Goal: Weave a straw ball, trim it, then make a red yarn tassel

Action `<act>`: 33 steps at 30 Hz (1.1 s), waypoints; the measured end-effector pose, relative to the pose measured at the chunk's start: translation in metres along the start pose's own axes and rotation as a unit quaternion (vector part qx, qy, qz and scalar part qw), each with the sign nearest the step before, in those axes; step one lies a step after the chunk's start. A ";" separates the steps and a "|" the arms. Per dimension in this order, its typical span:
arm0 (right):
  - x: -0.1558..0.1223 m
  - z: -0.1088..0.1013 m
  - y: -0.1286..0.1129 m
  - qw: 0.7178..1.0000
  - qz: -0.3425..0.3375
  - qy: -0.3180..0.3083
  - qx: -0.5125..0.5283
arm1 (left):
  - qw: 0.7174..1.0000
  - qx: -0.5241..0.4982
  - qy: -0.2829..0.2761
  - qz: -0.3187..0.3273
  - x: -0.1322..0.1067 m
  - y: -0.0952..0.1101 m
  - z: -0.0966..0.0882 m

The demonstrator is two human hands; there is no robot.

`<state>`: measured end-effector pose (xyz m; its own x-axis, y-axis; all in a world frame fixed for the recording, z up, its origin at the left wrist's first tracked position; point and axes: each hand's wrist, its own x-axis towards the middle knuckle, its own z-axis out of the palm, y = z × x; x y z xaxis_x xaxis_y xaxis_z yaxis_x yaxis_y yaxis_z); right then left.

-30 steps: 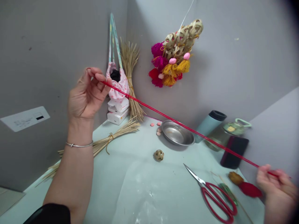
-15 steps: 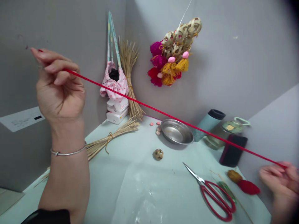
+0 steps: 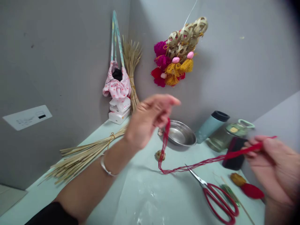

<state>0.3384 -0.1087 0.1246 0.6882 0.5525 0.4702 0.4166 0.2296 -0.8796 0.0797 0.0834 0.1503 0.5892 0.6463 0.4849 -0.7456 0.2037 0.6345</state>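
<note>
Several strands of red yarn [image 3: 194,167] sag in a curve between my two hands, above the table. My left hand [image 3: 152,117], a silver bangle on its wrist, is raised over the middle with its fingers closed on one end. At the right, my right hand [image 3: 274,162] pinches the other end, and a short tip sticks out past the thumb. Below the yarn lie red-handled scissors [image 3: 217,200], blades slightly apart. A small woven ball [image 3: 159,155] sits partly behind the strands.
A steel bowl [image 3: 181,134], a blue tumbler [image 3: 212,126], a green bottle [image 3: 231,137] and a dark phone [image 3: 234,156] stand at the back. Straw bundles [image 3: 84,153] lie left. Mustard yarn [image 3: 237,179] and red yarn [image 3: 252,190] rest right. Woven ornaments [image 3: 185,40] hang above.
My left hand has come down and right toward the middle, and my right hand has moved inward and slightly up. The yarn, stretched taut before, now hangs slack with its strands separated.
</note>
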 end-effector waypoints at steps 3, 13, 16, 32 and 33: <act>-0.026 0.049 -0.022 0.989 0.108 0.053 0.084 | 0.992 0.014 -0.053 -0.115 -0.008 -0.046 0.009; -0.048 0.084 -0.021 0.999 0.048 0.022 -0.003 | 0.982 -0.046 -0.065 -0.169 -0.018 -0.082 0.013; -0.049 0.086 -0.024 0.999 0.044 0.018 -0.020 | 0.985 -0.019 -0.048 -0.162 -0.019 -0.083 0.014; -0.054 0.092 -0.034 0.997 0.049 -0.056 -0.023 | 0.980 0.005 -0.066 -0.186 -0.020 -0.086 0.013; -0.054 0.093 -0.033 0.998 0.043 -0.054 -0.013 | 0.980 0.006 -0.066 -0.189 -0.019 -0.087 0.012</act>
<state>0.2321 -0.0722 0.1216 0.6550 0.6526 0.3809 0.3740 0.1579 -0.9139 0.1369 0.0442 0.0935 0.8585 0.4253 0.2865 -0.4624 0.4005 0.7910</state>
